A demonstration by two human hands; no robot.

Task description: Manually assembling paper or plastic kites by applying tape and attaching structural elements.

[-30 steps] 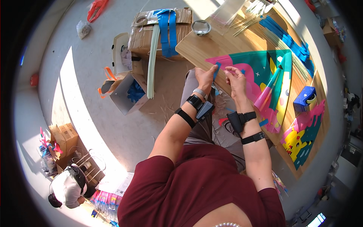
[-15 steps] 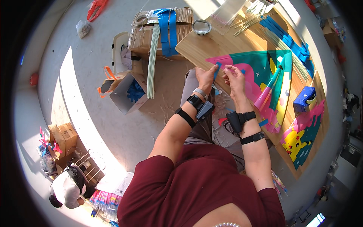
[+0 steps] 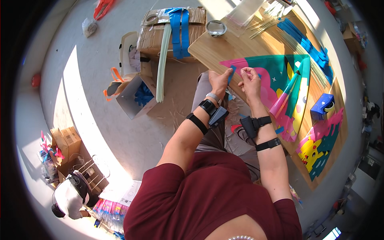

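Observation:
My left hand point(image 3: 219, 83) is closed, thumb and fingers pinching a short blue strip point(image 3: 231, 74) near the table's left edge. Beside it, my right hand point(image 3: 251, 83) has its fingertips pressed together; whether anything small is between them I cannot make out. The right hand is over the edge of a large triangular printed sheet point(image 3: 276, 66) in green, pink and yellow, which lies on the wooden table point(image 3: 216, 47). A folded pink and green flap point(image 3: 285, 96) rests on that sheet. Both wrists carry black straps with small devices.
On the table are a second printed sheet point(image 3: 320, 150), a blue box point(image 3: 323, 107), a bundle of blue strips point(image 3: 298, 36), thin sticks and a round tin point(image 3: 216, 28). Left stand a taped carton point(image 3: 154, 38) and an open bag point(image 3: 134, 102). Another person point(image 3: 70, 198) is at lower left.
The whole view has shifted slightly. My right fingertips have drawn a little closer together, and my left hand keeps its pinch on the blue strip.

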